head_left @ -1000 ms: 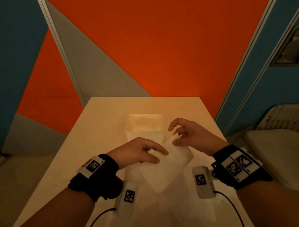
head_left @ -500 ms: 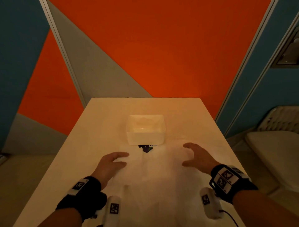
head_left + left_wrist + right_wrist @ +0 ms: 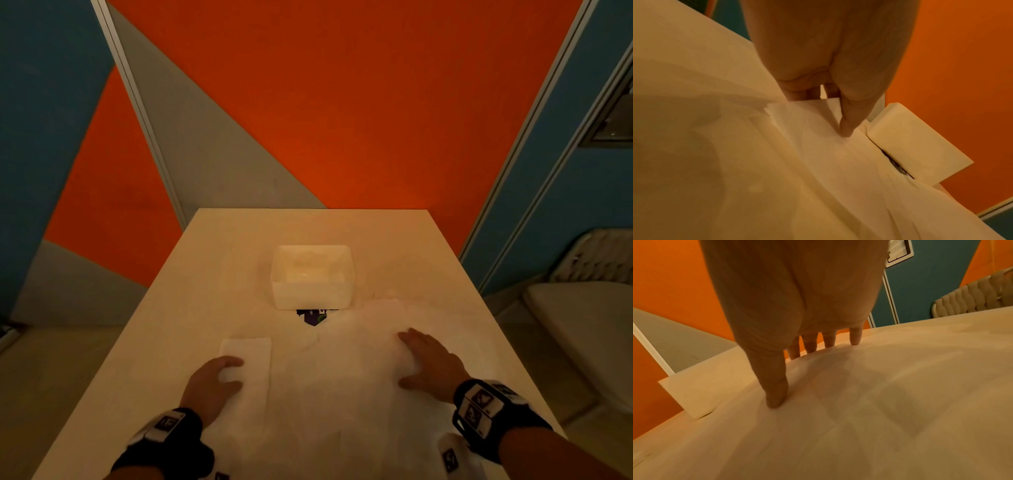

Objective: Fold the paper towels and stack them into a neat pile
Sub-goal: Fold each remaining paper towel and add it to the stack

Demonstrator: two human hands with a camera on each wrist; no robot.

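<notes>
On the table (image 3: 212, 267), the left hand (image 3: 212, 387) presses a folded paper towel (image 3: 250, 356) flat; the right hand (image 3: 428, 363), fingers spread, steadies what is probably an unfolded sheet (image 3: 342, 383).

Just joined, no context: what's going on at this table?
A person is folding paper towels at a pale rectangular table. The left hand presses a folded white paper towel flat, fingers on its near end. The right hand rests open on a wide, unfolded white sheet spread across the table's near half. A white rectangular plastic bin sits beyond them, mid-table. Only one folded towel shows, so no pile yet.
</notes>
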